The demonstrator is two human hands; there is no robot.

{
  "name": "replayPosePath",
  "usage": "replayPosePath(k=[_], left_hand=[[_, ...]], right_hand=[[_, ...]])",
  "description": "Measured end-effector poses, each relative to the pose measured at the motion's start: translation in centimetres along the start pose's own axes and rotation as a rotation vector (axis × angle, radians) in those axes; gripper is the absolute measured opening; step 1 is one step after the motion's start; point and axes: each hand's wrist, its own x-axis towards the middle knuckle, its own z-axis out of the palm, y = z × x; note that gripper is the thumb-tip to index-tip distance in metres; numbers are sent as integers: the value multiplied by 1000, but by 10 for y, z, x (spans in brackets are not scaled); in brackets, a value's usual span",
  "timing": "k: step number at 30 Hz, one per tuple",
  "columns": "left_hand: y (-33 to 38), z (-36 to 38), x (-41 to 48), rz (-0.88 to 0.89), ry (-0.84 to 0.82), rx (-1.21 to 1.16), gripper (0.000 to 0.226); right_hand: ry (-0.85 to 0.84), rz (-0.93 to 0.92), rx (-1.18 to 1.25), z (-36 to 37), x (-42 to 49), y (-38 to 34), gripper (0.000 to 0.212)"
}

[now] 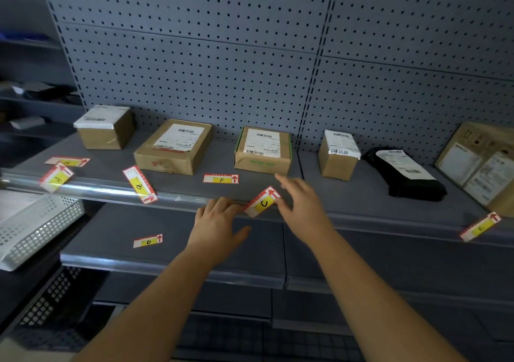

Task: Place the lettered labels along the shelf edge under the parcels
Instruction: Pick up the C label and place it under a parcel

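Several parcels stand along the grey shelf: a taped box, a flat carton, a green-edged box, a small box, a black bag and a large carton. Red-and-yellow labels lie about: A, B and E tilted across the shelf edge, F flat on the shelf, D on the lower shelf. Label C sits tilted on the edge below the green-edged box. My left hand touches its left end, my right hand its right end, fingers spread.
One more label lies behind A with its letter unreadable. A white perforated basket sits at the lower left. Grey pegboard backs the shelf. Another shelf unit with dark items stands at the far left.
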Motion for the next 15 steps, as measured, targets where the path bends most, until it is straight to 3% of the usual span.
replayPosePath(k=[2, 6, 15], left_hand=[[-3, -7, -10, 22, 2, 5, 47], [-14, -27, -30, 17, -9, 8, 46], [-67, -87, -82, 69, -27, -20, 51]], right_hand=[[55, 5, 20, -1, -12, -3, 40], [-27, -24, -19, 6, -37, -15, 25], [-147, -20, -53, 48, -64, -96, 46]])
